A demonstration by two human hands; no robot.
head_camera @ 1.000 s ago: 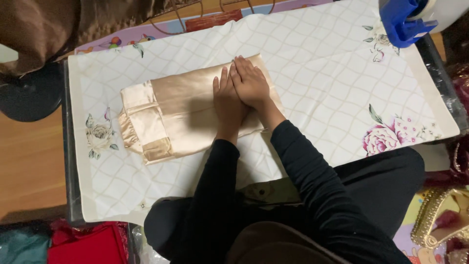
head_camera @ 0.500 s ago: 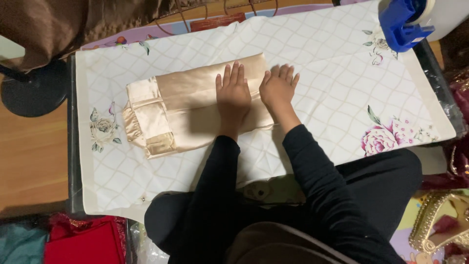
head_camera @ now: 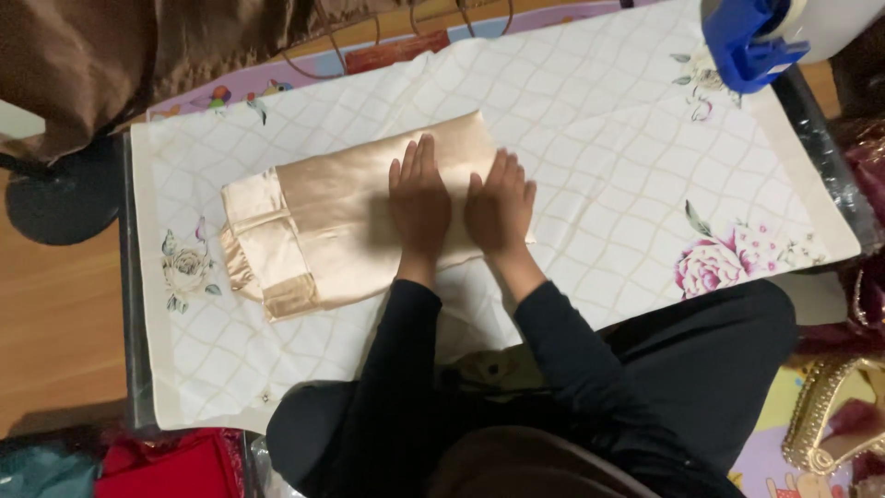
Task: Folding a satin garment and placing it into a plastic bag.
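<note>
While both palms press flat, left hand (head_camera: 419,207) and right hand (head_camera: 501,205) lie side by side on right end of folded champagne satin cloth (head_camera: 332,226). Fingers straight, close together, pointing far; nothing gripped. Cloth's long axis runs left-right, bulk stretching left of left hand, on quilted floral mat (head_camera: 599,138). Blue tape dispenser (head_camera: 747,41) far right, well apart.

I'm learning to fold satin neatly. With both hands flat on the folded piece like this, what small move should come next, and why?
Probably slide the left hand toward the banded end, pressing flat. Both hands sit side by side at the right end of the folded gold satin cloth, the right hand at its edge, so the banded end lies unpressed.
</note>
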